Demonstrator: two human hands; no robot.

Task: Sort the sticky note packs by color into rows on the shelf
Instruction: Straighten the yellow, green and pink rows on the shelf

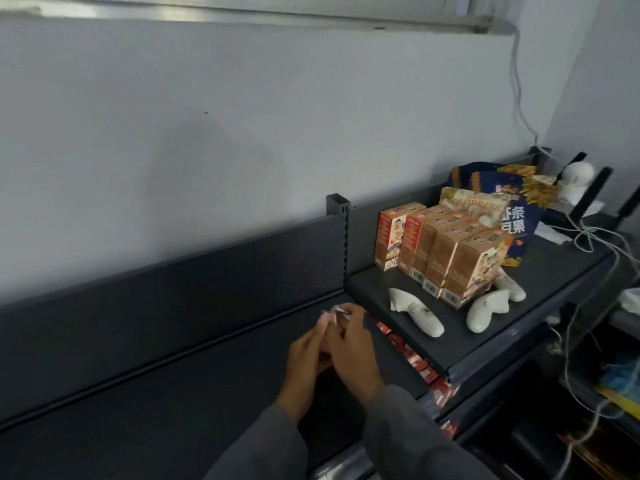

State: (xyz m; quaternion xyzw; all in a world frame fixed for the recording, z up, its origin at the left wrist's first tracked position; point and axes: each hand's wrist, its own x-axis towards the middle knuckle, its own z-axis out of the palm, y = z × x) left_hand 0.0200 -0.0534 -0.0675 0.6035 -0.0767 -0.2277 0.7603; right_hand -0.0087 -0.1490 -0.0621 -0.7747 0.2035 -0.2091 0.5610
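**Mia:** Both hands are holding one small pink sticky note pack. The left hand curls under it, and the right hand pinches the top with bent fingers.

**Ben:** Where is the pack?

**Mia:** Up in the air, over the dark grey metal shelf, near the middle of it. It is not lying down yet.

**Ben:** So what step is this?

**Mia:** I think it is picked up and now needs a spot. Next the hands must lower it flat and start a pink row (I see no other packs on this shelf, so any row would be new).

**Ben:** Is there room?

**Mia:** Lots, out at nine o'clock from the hands. At twelve o'clock stands the dark back panel. At three o'clock a higher dark shelf has a hard edge close by the right hand. Orange snack boxes and white handheld controllers sit on it. Small red boxes hide under that edge.

**Ben:** So go left, away from that edge.
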